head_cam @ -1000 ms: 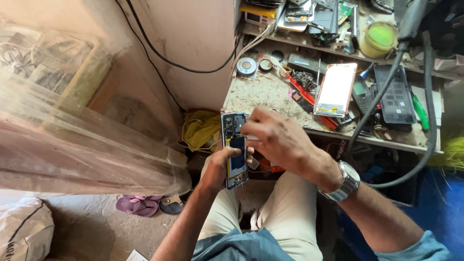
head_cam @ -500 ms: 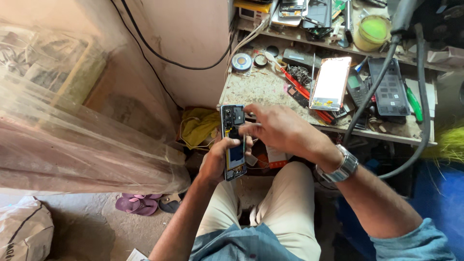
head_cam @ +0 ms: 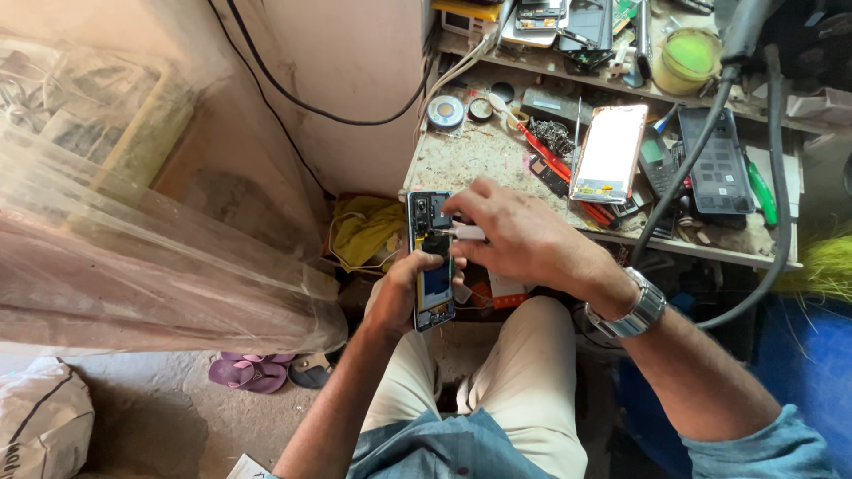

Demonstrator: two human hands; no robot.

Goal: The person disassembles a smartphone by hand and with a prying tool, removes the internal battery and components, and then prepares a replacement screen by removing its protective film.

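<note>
The left hand (head_cam: pixel 404 293) grips an opened phone (head_cam: pixel 432 257) from below and behind, its fingers wrapped on the phone's lower half, thumb at the left edge. The phone stands roughly upright in the air above the person's lap, just in front of the bench (head_cam: pixel 470 151) edge, its back cover off and the dark inner parts and blue battery showing.

The right hand (head_cam: pixel 519 235) comes in from the right, its fingers pinched together on a small pale tool (head_cam: pixel 468 232) whose tip touches the phone's upper half, just below the camera block. A metal watch (head_cam: pixel 635 306) sits on that wrist.

On the bench behind lie a second phone (head_cam: pixel 610 153) with a pale screen up, tilted slightly; a dark keypad device (head_cam: pixel 715 164) to its right; a red-handled tool (head_cam: pixel 543 151) to its left; and a round solder reel (head_cam: pixel 445 112) near the wall. A yellow-green tub (head_cam: pixel 688 58) stands on the shelf above. A thick grey hose (head_cam: pixel 683 168) curves down across the bench's right part.

Left of the knees, a yellow cloth (head_cam: pixel 368 231) lies bunched on the floor, and purple sandals (head_cam: pixel 253 371) sit beside clear plastic sheeting (head_cam: pixel 133 257).
</note>
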